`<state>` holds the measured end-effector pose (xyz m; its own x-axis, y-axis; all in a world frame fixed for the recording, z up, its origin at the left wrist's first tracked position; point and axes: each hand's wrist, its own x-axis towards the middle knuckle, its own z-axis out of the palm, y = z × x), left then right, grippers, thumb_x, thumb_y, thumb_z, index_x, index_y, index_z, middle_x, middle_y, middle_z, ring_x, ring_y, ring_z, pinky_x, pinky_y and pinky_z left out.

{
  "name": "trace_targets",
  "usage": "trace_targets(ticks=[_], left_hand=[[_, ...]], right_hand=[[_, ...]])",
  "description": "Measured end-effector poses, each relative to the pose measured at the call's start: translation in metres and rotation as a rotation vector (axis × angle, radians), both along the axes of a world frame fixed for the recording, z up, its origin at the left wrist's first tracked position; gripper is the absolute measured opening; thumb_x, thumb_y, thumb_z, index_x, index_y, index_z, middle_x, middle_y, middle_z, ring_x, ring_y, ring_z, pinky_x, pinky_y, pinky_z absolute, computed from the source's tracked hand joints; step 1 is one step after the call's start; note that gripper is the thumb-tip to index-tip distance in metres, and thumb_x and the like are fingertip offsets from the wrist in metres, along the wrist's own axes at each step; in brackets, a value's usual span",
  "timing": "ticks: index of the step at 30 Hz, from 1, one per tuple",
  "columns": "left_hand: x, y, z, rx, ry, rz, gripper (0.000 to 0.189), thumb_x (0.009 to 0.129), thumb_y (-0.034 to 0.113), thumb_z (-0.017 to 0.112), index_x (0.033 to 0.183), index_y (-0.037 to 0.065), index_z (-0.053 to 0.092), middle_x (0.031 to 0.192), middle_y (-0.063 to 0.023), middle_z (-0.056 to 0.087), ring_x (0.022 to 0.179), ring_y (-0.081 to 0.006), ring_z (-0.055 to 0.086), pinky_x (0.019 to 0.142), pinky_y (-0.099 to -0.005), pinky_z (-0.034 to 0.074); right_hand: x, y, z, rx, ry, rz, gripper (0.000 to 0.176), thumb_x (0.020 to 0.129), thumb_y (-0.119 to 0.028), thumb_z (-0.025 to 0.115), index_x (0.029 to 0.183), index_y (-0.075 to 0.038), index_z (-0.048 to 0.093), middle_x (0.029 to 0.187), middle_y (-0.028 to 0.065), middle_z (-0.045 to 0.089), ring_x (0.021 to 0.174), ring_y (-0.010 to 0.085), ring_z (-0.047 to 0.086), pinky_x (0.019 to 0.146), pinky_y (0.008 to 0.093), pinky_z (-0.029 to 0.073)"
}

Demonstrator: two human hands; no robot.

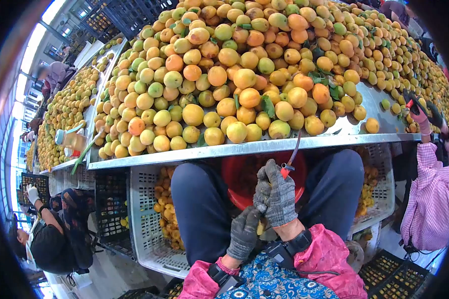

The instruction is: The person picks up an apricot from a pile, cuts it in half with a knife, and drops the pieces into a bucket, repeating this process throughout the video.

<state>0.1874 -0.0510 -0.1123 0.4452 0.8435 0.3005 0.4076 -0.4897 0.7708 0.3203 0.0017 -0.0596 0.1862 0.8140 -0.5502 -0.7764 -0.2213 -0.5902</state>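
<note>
Both of my hands wear grey knitted gloves and meet over my lap. My right hand (279,197) is closed around a small knife (286,170) with a red handle, its thin curved blade pointing up towards the table edge. Just below and to the left, my left hand (243,234) is curled, with a bit of yellow fruit (260,227) showing beside its fingers. Most of that piece is hidden by the gloves. Between my knees stands a red bucket (229,172), partly covered by my hands. A big heap of apricots (244,78) lies on the metal table ahead.
The table's metal rim (194,153) runs just above my knees. White crates (147,229) with cut fruit stand on both sides of my legs. Black crates (110,207) are further left. Co-workers sit left and right, one in a pink checked sleeve (429,194).
</note>
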Motion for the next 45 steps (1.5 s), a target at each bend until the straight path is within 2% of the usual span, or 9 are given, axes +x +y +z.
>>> trace_targets(ticks=[4,7,12,15,19,24,34,38,45], left_hand=[[0.010,-0.016,0.010,-0.661,-0.152,0.174,0.029,0.097,0.027,0.049,0.112,0.004,0.057,0.102,-0.0151,0.063,0.089,-0.0265,0.063,0.076,-0.0366,0.051],[0.026,-0.009,0.034,-1.628,-1.159,0.352,0.050,0.096,0.052,0.043,0.119,0.010,0.056,0.111,-0.0026,0.062,0.096,-0.0161,0.060,0.084,-0.0314,0.050],[0.021,-0.018,0.006,-1.466,-1.000,0.386,0.050,0.096,0.050,0.044,0.125,0.010,0.053,0.119,-0.0088,0.061,0.108,-0.0246,0.059,0.090,-0.0391,0.049],[0.010,-0.017,-0.013,-0.100,0.219,0.107,0.020,0.093,0.009,0.049,0.109,0.001,0.057,0.087,-0.0174,0.059,0.073,-0.0332,0.059,0.062,-0.0404,0.047],[0.011,-0.002,-0.001,0.028,0.082,0.093,0.018,0.092,0.014,0.051,0.103,0.002,0.058,0.083,-0.0213,0.060,0.067,-0.0375,0.059,0.052,-0.0434,0.045],[0.022,0.020,0.018,-0.316,0.019,0.244,0.022,0.093,0.024,0.050,0.096,0.004,0.060,0.065,-0.0197,0.060,0.061,-0.0383,0.061,0.052,-0.0447,0.045],[0.044,0.036,0.017,0.081,0.070,0.373,0.024,0.097,0.022,0.048,0.089,0.002,0.059,0.068,-0.0158,0.057,0.058,-0.0299,0.056,0.052,-0.0376,0.042],[0.058,0.032,0.029,-0.612,-0.529,0.512,0.025,0.095,0.025,0.055,0.094,0.001,0.060,0.073,-0.0066,0.064,0.062,-0.0142,0.058,0.054,-0.0309,0.045],[0.049,0.026,0.010,-0.811,-0.608,0.387,0.029,0.100,0.026,0.044,0.111,0.004,0.059,0.094,-0.0076,0.068,0.086,-0.0177,0.065,0.074,-0.0316,0.051]], right_hand=[[-0.003,-0.001,-0.002,-0.031,0.087,-0.101,0.029,0.094,-0.038,0.056,0.079,-0.014,0.055,0.046,-0.0064,0.036,0.031,0.0082,0.036,0.030,0.0242,0.030],[-0.009,-0.002,0.006,-0.036,-0.129,-0.127,0.028,0.094,-0.035,0.057,0.078,-0.013,0.054,0.047,-0.0059,0.038,0.032,0.0069,0.036,0.030,0.0236,0.029],[-0.010,0.001,0.003,-0.043,-0.182,-0.091,0.031,0.091,-0.035,0.061,0.074,-0.010,0.054,0.049,-0.0053,0.040,0.033,0.0059,0.036,0.032,0.0222,0.026],[-0.003,0.006,0.004,-0.108,-0.179,-0.028,0.032,0.091,-0.036,0.061,0.073,-0.010,0.055,0.048,-0.0044,0.040,0.032,0.0073,0.037,0.031,0.0232,0.027],[0.001,0.011,0.010,-0.107,-0.077,0.023,0.032,0.091,-0.036,0.062,0.072,-0.010,0.056,0.047,-0.0037,0.041,0.031,0.0088,0.037,0.029,0.0246,0.029],[0.005,0.027,0.021,-0.108,-0.087,-0.033,0.033,0.091,-0.036,0.061,0.073,-0.009,0.056,0.046,-0.0043,0.040,0.030,0.0083,0.036,0.029,0.0247,0.030],[0.009,0.037,0.008,0.171,-0.425,-0.168,0.030,0.091,-0.033,0.061,0.075,-0.009,0.057,0.049,-0.0042,0.042,0.035,0.0071,0.037,0.033,0.0230,0.027],[0.009,0.026,0.024,0.106,-0.160,-0.185,0.033,0.091,-0.038,0.061,0.078,-0.009,0.056,0.049,-0.0047,0.041,0.035,0.0068,0.037,0.033,0.0225,0.028],[0.011,0.020,0.018,0.135,-0.080,-0.195,0.031,0.094,-0.032,0.059,0.077,-0.007,0.056,0.052,-0.0019,0.047,0.037,0.0064,0.043,0.035,0.0228,0.029]])
